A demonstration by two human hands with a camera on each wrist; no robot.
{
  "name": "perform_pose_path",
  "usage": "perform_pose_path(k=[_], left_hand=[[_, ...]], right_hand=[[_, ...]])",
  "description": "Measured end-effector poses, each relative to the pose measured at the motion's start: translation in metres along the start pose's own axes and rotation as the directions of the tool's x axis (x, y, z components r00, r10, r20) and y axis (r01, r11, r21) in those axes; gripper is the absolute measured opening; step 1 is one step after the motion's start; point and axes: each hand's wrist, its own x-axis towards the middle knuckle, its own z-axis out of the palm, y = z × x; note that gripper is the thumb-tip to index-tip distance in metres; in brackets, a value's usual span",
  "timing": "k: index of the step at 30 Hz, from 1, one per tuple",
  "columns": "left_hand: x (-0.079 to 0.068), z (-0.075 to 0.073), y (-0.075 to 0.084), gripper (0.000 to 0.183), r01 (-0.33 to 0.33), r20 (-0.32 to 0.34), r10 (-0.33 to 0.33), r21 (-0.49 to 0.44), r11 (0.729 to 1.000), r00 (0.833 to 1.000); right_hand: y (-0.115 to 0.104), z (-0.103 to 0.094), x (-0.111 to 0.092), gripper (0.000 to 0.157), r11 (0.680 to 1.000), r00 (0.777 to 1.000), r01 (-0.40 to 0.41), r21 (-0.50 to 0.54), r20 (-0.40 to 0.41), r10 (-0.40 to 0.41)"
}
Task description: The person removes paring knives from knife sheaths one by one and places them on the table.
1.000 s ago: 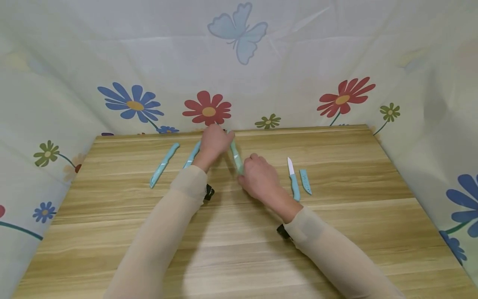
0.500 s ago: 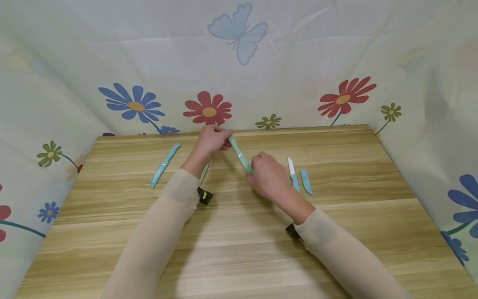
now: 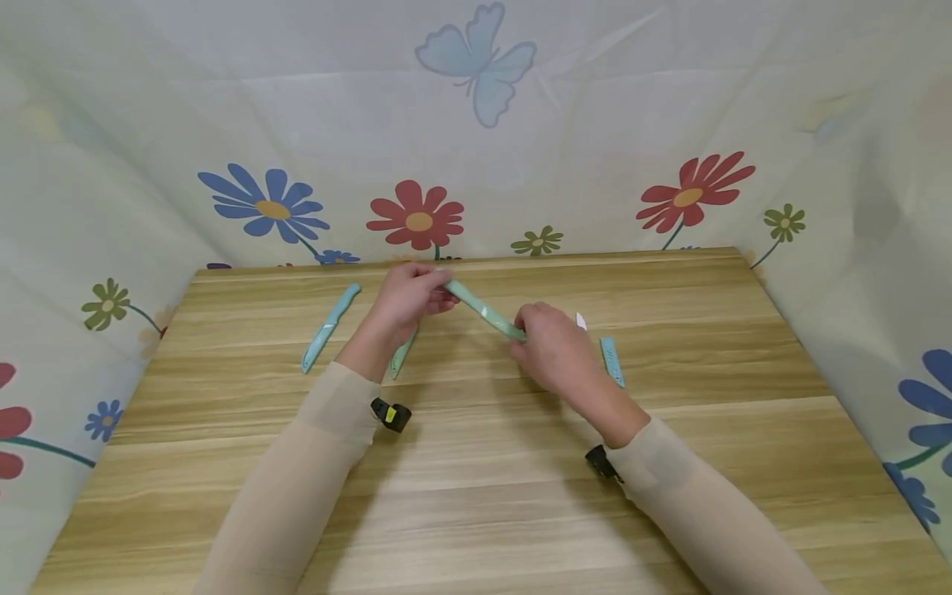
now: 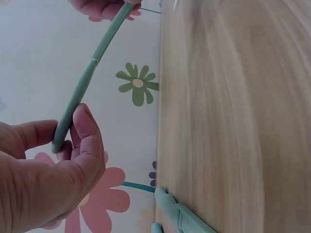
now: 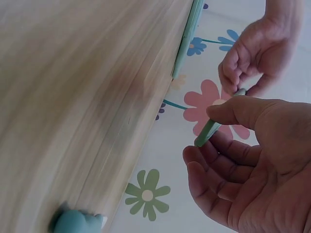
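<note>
Two beige sleeves (image 3: 286, 496) reach in over the near part of the wood-grain worktop (image 3: 483, 504), each with a small black camera (image 3: 392, 415) at the wrist. Beyond the cuffs, both hands are closed on one green knife (image 3: 485, 312), raised slantwise above the worktop: the right hand (image 3: 559, 351) pinches the sheath end between thumb and fingers, and the left hand (image 3: 405, 299), farther off, pinches the handle end. Just beside the right hand lies a loose blue sheath (image 3: 611, 362); a white blade (image 3: 581, 321) shows past the knuckles, its lower part hidden in the head view. A second green knife (image 3: 402, 357) lies partly hidden under the left hand, and a blue knife (image 3: 330, 329) in its sheath rests to the left, well apart. Behind the worktop hangs a pale sheet (image 3: 587, 149) printed with flowers and a butterfly (image 3: 479, 62).
</note>
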Motion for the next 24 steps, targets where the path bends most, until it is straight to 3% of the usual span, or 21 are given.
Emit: perform_pose_path(k=[13, 24], left_hand=[[-0.023, -0.005, -0.01, 0.041, 0.023, 0.037, -0.019, -0.12, 0.993, 0.999], [-0.038, -0.005, -0.017, 0.028, 0.056, 0.068, -0.04, -0.259, 0.964, 0.997]], right_hand=[[0.013, -0.003, -0.003, 0.019, 0.996, 0.993, 0.085, 0.031, -0.082, -0.082], [0.027, -0.009, -0.003, 0.017, 0.98, 0.971, 0.197, 0.042, -0.146, -0.189]])
